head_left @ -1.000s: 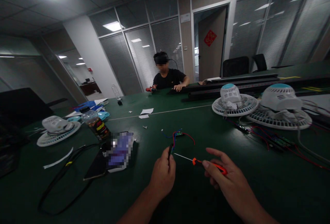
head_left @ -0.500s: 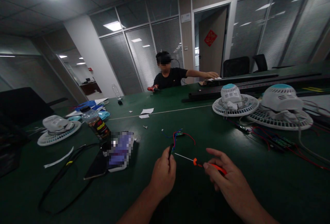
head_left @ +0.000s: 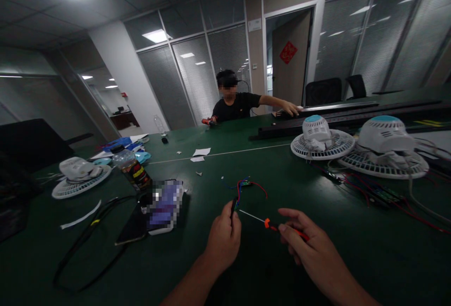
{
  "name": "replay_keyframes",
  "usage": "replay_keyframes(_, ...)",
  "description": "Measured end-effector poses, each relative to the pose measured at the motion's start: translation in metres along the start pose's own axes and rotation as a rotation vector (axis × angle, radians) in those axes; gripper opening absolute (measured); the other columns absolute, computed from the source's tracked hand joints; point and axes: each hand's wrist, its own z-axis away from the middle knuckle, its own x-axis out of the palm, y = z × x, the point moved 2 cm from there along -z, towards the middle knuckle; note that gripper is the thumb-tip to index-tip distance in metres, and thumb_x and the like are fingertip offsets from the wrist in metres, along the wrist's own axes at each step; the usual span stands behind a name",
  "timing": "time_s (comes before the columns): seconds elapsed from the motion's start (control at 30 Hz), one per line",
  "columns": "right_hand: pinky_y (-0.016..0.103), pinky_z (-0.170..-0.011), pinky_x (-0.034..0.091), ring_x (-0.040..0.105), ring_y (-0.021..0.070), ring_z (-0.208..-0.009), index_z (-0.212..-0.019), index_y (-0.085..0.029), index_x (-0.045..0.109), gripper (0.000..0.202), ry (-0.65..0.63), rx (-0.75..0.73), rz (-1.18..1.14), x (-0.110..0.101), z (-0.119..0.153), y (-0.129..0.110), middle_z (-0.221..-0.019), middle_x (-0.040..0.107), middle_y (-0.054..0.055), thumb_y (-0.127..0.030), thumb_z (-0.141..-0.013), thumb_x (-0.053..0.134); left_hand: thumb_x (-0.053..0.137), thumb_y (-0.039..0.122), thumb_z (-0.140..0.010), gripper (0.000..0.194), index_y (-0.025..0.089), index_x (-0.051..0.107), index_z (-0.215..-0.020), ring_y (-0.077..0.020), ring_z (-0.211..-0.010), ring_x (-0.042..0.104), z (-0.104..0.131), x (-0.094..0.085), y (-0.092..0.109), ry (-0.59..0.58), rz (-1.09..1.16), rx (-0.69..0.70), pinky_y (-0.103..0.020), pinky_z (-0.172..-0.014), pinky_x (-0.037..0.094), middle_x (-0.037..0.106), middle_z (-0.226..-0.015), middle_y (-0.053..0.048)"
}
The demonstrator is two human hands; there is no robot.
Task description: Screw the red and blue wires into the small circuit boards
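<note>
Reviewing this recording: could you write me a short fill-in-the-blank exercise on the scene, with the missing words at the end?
The right hand holds an orange-and-black ____.
Red and blue ____ show beside the black piece in the left hand.
The table is coloured ____.
The diamond-shaped sign on the door is coloured ____.

Missing words: screwdriver; wires; green; red.

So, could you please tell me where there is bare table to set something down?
Bare table shows between the paper and the right-hand fans, and nearer, right of the right hand. It is crowded around those fans and the bottle.
</note>
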Motion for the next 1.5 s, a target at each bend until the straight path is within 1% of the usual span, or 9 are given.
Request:
replay_keyframes(0.13, 0.025, -0.048, 0.040, 0.052, 0.0132, -0.055, -0.111, -0.018, 0.044, 0.037, 0.001, 0.027, -0.005, -0.0001, 0.0011, -0.0013, -0.069, 0.055, -0.002, -0.041, -0.082, 0.041, 0.029, 0.024, -0.088, 0.034, 0.012, 0.045, -0.116, -0.0160, -0.061, 0.056, 0.0003, -0.0002, 0.0005, -0.012, 0.003, 0.002, -0.027, -0.060, 0.041, 0.060, -0.071, -0.003)
replay_keyframes(0.33, 0.024, -0.042, 0.036, 0.053, 0.0134, -0.045, -0.111, -0.018, 0.048, 0.048, -0.007, 0.096, 0.010, 0.0005, 0.0014, -0.0060, -0.055, 0.057, -0.003, -0.053, -0.084, 0.028, 0.029, 0.026, -0.089, 0.035, 0.012, 0.046, -0.116, -0.0169, -0.063, 0.057, 0.0001, -0.0005, -0.0005, -0.002, -0.016, -0.003, -0.028, -0.062, 0.041, 0.060, -0.070, -0.003)
replay_keyframes(0.47, 0.024, -0.043, 0.037, 0.054, 0.0136, -0.045, -0.114, -0.017, 0.047, 0.049, -0.021, 0.086, 0.027, 0.0004, 0.0007, -0.0045, -0.054, 0.057, -0.003, -0.052, -0.083, 0.032, 0.029, 0.025, -0.088, 0.035, 0.012, 0.046, -0.116, -0.0164, -0.060, 0.057, -0.0006, 0.0002, -0.0012, -0.015, -0.016, -0.013, -0.027, -0.060, 0.041, 0.060, -0.070, -0.003)
replay_keyframes(0.6, 0.024, -0.044, 0.038, 0.054, 0.0135, -0.046, -0.114, -0.017, 0.046, 0.048, -0.031, 0.055, 0.048, 0.0005, 0.0004, -0.0004, -0.055, 0.057, -0.003, -0.051, -0.084, 0.032, 0.029, 0.024, -0.088, 0.034, 0.012, 0.046, -0.116, -0.0174, -0.068, 0.059, -0.0006, 0.0003, -0.0008, -0.007, -0.020, -0.005, -0.028, -0.066, 0.042, 0.061, -0.073, -0.004)
replay_keyframes(0.8, 0.025, -0.045, 0.039, 0.054, 0.0136, -0.046, -0.114, -0.016, 0.046, 0.047, -0.036, 0.051, 0.045, 0.0010, -0.0014, 0.0006, -0.055, 0.057, -0.003, -0.049, -0.085, 0.032, 0.030, 0.024, -0.089, 0.034, 0.013, 0.046, -0.117, -0.0171, -0.066, 0.059, -0.0003, 0.0001, -0.0005, -0.019, 0.005, -0.023, -0.028, -0.066, 0.043, 0.059, -0.067, -0.002)
replay_keyframes(0.97, 0.025, -0.044, 0.038, 0.054, 0.0134, -0.046, -0.113, -0.016, 0.047, 0.046, -0.035, 0.043, 0.028, 0.0008, -0.0018, -0.0006, -0.055, 0.057, -0.003, -0.050, -0.085, 0.032, 0.029, 0.024, -0.089, 0.034, 0.013, 0.046, -0.116, -0.0180, -0.067, 0.059, -0.0003, 0.0006, -0.0021, -0.015, 0.006, -0.002, -0.029, -0.066, 0.043, 0.057, -0.064, -0.001)
replay_keyframes(1.17, 0.024, -0.041, 0.035, 0.052, 0.0129, -0.042, -0.112, -0.017, 0.048, 0.051, -0.019, 0.087, 0.011, 0.0001, 0.0012, 0.0006, -0.052, 0.056, -0.003, -0.053, -0.085, 0.024, 0.029, 0.024, -0.089, 0.035, 0.013, 0.045, -0.117, -0.0175, -0.066, 0.059, -0.0002, 0.0003, -0.0008, -0.016, -0.007, -0.013, -0.029, -0.065, 0.043, 0.059, -0.067, -0.002)
replay_keyframes(1.33, 0.024, -0.042, 0.037, 0.054, 0.0131, -0.044, -0.114, -0.017, 0.046, 0.047, -0.019, 0.047, 0.037, 0.0006, -0.0001, 0.0013, -0.054, 0.057, -0.004, -0.050, -0.084, 0.032, 0.029, 0.025, -0.089, 0.035, 0.013, 0.045, -0.117, -0.0176, -0.069, 0.059, -0.0006, 0.0008, -0.0013, -0.014, -0.017, -0.011, -0.029, -0.067, 0.043, 0.060, -0.069, -0.003)
replay_keyframes(1.5, 0.025, -0.044, 0.039, 0.054, 0.0133, -0.045, -0.116, -0.016, 0.045, 0.048, -0.029, 0.023, 0.065, 0.0005, -0.0015, -0.0004, -0.055, 0.057, -0.004, -0.049, -0.084, 0.033, 0.029, 0.023, -0.088, 0.035, 0.012, 0.045, -0.117, -0.0178, -0.071, 0.059, -0.0009, 0.0012, -0.0032, -0.013, -0.038, -0.012, -0.029, -0.068, 0.043, 0.060, -0.071, -0.004)
